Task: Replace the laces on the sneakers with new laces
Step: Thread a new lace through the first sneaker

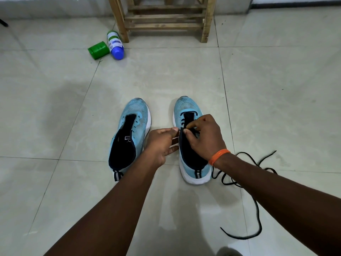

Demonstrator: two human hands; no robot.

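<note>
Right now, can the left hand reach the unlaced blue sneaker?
Probably yes: the unlaced blue sneaker lies right beside the left hand, nothing between, though that hand pinches the black lace.

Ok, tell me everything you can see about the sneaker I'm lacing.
The right-hand sneaker has a light blue knit-looking upper, white sole, dark navy tongue and lining, and a striped heel tab. It stands upright on the tiled floor, toe pointing away. A black lace crosses its front eyelets; the left grip and right grip pinch it above the tongue.
</note>
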